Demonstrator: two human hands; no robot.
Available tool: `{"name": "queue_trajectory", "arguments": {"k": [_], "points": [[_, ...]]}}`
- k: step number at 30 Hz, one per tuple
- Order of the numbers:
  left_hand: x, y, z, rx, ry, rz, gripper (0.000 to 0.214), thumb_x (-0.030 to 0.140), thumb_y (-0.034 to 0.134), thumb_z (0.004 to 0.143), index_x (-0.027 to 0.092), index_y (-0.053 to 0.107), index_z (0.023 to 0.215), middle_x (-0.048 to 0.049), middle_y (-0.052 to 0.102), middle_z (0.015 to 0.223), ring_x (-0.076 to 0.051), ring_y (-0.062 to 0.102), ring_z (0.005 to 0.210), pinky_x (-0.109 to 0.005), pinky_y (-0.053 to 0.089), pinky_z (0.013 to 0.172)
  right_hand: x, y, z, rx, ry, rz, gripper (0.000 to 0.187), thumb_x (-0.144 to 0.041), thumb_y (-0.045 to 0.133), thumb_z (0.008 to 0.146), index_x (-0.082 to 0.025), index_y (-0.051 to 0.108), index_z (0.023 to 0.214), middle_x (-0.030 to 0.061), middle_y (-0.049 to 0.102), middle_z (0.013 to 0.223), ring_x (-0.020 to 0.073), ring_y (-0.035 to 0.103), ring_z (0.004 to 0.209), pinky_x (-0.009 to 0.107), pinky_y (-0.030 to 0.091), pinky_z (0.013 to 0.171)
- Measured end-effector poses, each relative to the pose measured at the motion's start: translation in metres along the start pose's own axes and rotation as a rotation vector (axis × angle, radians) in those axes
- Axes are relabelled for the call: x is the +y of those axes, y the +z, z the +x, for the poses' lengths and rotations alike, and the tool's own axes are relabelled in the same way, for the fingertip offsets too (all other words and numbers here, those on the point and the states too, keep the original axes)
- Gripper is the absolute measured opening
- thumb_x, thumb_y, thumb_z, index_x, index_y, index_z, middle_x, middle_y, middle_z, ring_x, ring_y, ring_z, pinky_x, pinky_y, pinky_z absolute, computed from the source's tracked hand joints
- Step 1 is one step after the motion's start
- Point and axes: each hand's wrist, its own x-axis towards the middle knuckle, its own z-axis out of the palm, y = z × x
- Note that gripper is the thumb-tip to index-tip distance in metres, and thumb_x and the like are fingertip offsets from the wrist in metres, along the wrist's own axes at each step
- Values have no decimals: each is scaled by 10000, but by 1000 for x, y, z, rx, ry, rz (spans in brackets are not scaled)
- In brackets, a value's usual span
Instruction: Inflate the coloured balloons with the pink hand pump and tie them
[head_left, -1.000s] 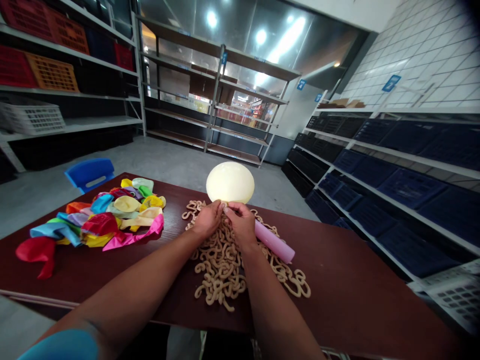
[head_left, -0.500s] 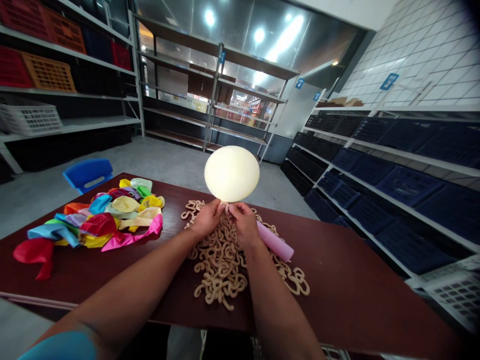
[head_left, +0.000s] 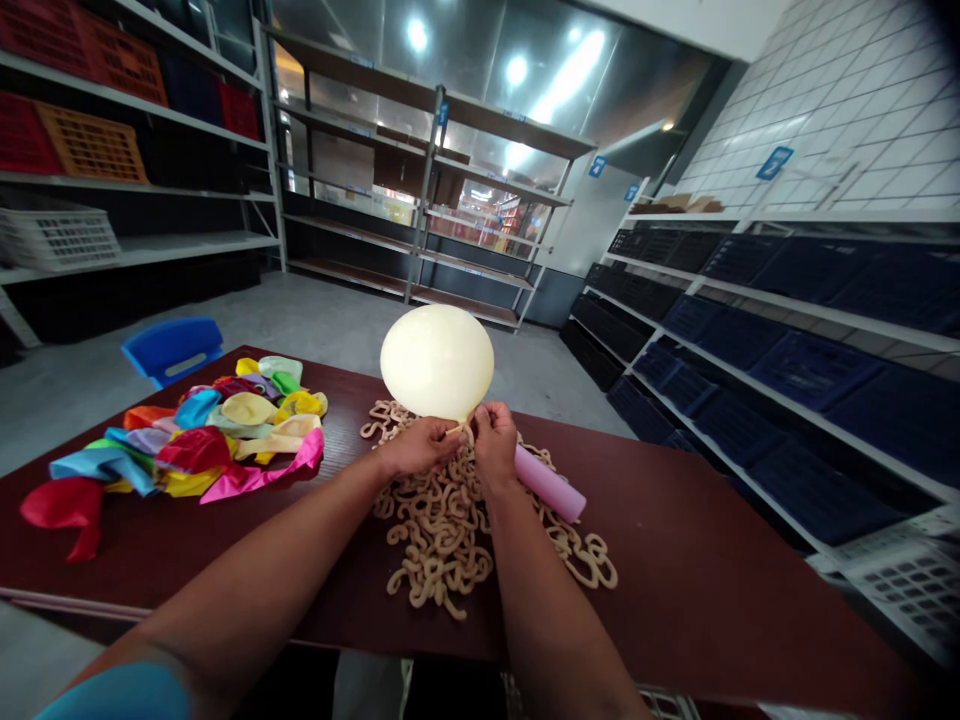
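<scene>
A pale yellow inflated balloon [head_left: 436, 361] stands above my two hands over the dark brown table [head_left: 690, 580]. My left hand [head_left: 416, 447] pinches the balloon's neck from the left. My right hand [head_left: 495, 441] grips the same neck from the right, fingers closed. Below both hands lies a heap of beige hook-shaped clips [head_left: 450, 525]. A pink tube [head_left: 549, 484] lies on the table just right of my right hand.
A pile of flat coloured balloons [head_left: 187, 445] covers the table's left part. A blue chair [head_left: 172, 348] stands behind it. Metal shelves with red, orange and white crates [head_left: 67, 150] line the left; dark blue crates [head_left: 810, 370] fill shelves on the right.
The balloon has grown larger, then tilted and shifted left. My hands stay at its neck, the left one now lower and the right one slightly higher.
</scene>
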Motion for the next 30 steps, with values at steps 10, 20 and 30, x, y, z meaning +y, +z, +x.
{"name": "queue_trajectory", "arguments": {"k": [10, 20, 30], "points": [[3, 8, 0, -35, -74, -113, 361, 514, 500, 758, 160, 460, 695, 71, 373, 427, -58, 334, 350, -203, 285, 389, 6, 7, -2, 124, 39, 29, 232, -424, 490, 746, -200, 438, 772, -64, 460, 618, 77, 411, 524, 206, 375, 512], [-2, -3, 9, 523, 13, 451, 436, 461, 287, 863, 163, 587, 756, -27, 602, 654, -149, 556, 647, -242, 412, 608, 15, 10, 0, 47, 7, -66, 268, -439, 440, 776, -193, 473, 877, -4, 579, 745, 112, 522, 587, 238, 434, 538], [7, -27, 41, 535, -152, 757, 492, 463, 302, 851, 130, 663, 882, -120, 667, 910, -216, 591, 845, -275, 417, 728, 14, 7, -6, -44, -296, -451, 251, -341, 454, 779, -178, 540, 949, 66, 619, 919, 178, 561, 847, 335, 434, 789]]}}
